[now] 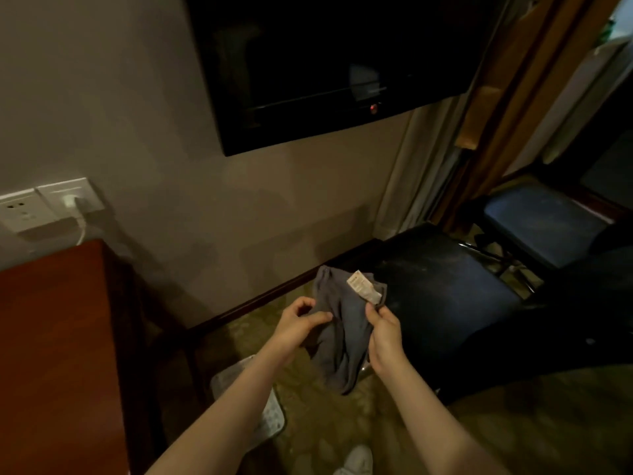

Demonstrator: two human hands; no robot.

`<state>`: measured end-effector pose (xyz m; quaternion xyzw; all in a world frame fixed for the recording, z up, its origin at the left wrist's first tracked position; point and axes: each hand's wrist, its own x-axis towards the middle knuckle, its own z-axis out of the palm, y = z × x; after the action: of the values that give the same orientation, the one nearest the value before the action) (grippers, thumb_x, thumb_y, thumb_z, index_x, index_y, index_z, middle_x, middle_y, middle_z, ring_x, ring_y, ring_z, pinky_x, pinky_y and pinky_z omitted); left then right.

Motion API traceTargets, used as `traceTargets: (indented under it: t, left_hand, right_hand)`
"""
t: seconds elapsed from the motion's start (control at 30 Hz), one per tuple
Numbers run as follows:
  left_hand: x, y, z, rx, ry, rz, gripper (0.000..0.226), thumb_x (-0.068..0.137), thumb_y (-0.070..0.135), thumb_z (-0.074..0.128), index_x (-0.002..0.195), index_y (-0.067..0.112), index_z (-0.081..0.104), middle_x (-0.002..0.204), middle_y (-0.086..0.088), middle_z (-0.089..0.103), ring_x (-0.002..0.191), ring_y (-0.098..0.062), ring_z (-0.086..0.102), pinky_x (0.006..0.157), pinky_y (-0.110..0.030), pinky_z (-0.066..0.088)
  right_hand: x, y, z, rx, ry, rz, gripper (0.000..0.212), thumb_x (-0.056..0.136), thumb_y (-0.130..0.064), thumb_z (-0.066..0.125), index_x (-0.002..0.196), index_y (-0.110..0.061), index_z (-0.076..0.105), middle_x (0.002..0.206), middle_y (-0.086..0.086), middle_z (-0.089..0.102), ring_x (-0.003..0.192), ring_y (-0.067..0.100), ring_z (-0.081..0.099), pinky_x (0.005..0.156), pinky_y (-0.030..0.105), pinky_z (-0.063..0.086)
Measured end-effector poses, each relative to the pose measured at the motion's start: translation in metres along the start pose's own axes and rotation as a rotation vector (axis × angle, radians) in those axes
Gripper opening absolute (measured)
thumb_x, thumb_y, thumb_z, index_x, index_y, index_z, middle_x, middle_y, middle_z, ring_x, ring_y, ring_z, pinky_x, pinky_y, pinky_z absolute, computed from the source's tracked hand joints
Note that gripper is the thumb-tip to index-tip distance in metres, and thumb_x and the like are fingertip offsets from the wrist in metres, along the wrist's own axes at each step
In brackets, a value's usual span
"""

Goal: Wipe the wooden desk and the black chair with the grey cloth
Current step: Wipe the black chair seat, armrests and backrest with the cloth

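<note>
Head camera: my left hand (301, 323) and right hand (383, 334) each pinch an upper edge of the grey cloth (346, 337), which hangs between the desk (51, 337) and the chair (445, 293). I judge folding it into a flat pad first wipes best.

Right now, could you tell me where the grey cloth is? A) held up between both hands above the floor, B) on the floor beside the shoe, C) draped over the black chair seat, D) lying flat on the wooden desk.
A: the left hand and the right hand each pinch an upper edge of the grey cloth, which hangs in the air, touching neither the wooden desk nor the black chair.
</note>
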<state>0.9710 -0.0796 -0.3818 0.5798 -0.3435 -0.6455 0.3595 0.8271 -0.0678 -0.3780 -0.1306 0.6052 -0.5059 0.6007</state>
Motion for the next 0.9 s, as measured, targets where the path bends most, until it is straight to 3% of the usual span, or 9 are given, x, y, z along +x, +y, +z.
traceTargets:
  t: [0.1, 0.3, 0.47, 0.6, 0.77, 0.83, 0.9]
  left_hand:
    - [0.016, 0.006, 0.016, -0.037, 0.070, -0.028, 0.017, 0.078, 0.011, 0.072, 0.076, 0.013, 0.055, 0.084, -0.010, 0.062, 0.082, -0.024, 0.059, 0.074, -0.035, 0.049]
    - [0.045, 0.014, 0.052, 0.051, 0.112, -0.071, 0.020, 0.079, 0.019, 0.072, 0.071, 0.015, 0.054, 0.081, -0.007, 0.063, 0.083, -0.025, 0.060, 0.078, -0.036, 0.049]
    - [0.069, 0.013, 0.078, 0.108, 0.121, -0.128, 0.015, 0.080, 0.017, 0.072, 0.075, 0.013, 0.059, 0.091, -0.011, 0.064, 0.095, -0.030, 0.061, 0.090, -0.043, 0.049]
    - [0.086, 0.017, 0.105, 0.154, 0.120, -0.210, 0.014, 0.086, 0.012, 0.065, 0.074, 0.014, 0.057, 0.084, -0.006, 0.060, 0.090, -0.023, 0.056, 0.077, -0.034, 0.045]
    - [0.106, 0.019, 0.123, 0.282, 0.154, -0.224, 0.015, 0.088, 0.013, 0.063, 0.074, 0.016, 0.058, 0.090, -0.006, 0.060, 0.088, -0.019, 0.055, 0.082, -0.034, 0.045]
    - [0.111, 0.018, 0.126, 0.349, 0.182, -0.200, 0.005, 0.088, 0.011, 0.061, 0.084, 0.014, 0.060, 0.098, -0.006, 0.061, 0.087, -0.019, 0.057, 0.082, -0.036, 0.051]
    - [0.112, 0.025, 0.132, 0.439, 0.160, -0.087, 0.023, 0.087, 0.013, 0.062, 0.110, 0.014, 0.056, 0.109, -0.001, 0.057, 0.084, -0.012, 0.057, 0.071, -0.025, 0.051]
  right_hand:
    - [0.013, -0.016, -0.014, 0.108, 0.041, 0.030, 0.033, 0.099, -0.015, 0.045, 0.129, -0.003, 0.051, 0.123, 0.018, 0.059, 0.106, 0.030, 0.059, 0.087, 0.041, 0.048]
    - [0.035, -0.045, -0.049, 0.258, 0.102, 0.065, 0.029, 0.100, -0.019, 0.043, 0.124, -0.008, 0.053, 0.126, 0.018, 0.057, 0.112, 0.033, 0.056, 0.097, 0.047, 0.043]
    - [0.050, -0.076, -0.075, 0.326, 0.106, 0.052, 0.039, 0.100, -0.021, 0.041, 0.137, -0.006, 0.045, 0.134, 0.019, 0.052, 0.121, 0.036, 0.050, 0.097, 0.047, 0.040]
    - [0.060, -0.090, -0.087, 0.327, 0.048, 0.053, 0.039, 0.101, -0.022, 0.040, 0.136, -0.007, 0.045, 0.133, 0.019, 0.053, 0.113, 0.033, 0.053, 0.095, 0.045, 0.041]
    - [0.075, -0.110, -0.099, 0.302, 0.028, 0.038, 0.035, 0.100, -0.022, 0.041, 0.131, -0.008, 0.049, 0.126, 0.017, 0.057, 0.109, 0.031, 0.055, 0.093, 0.044, 0.043]
    - [0.081, -0.117, -0.104, 0.301, 0.024, 0.028, 0.034, 0.100, -0.020, 0.041, 0.130, -0.008, 0.050, 0.123, 0.016, 0.059, 0.108, 0.031, 0.057, 0.092, 0.043, 0.044]
    - [0.084, -0.124, -0.106, 0.294, 0.001, 0.020, 0.034, 0.099, -0.017, 0.042, 0.131, -0.006, 0.051, 0.119, 0.016, 0.060, 0.104, 0.030, 0.058, 0.087, 0.040, 0.047]
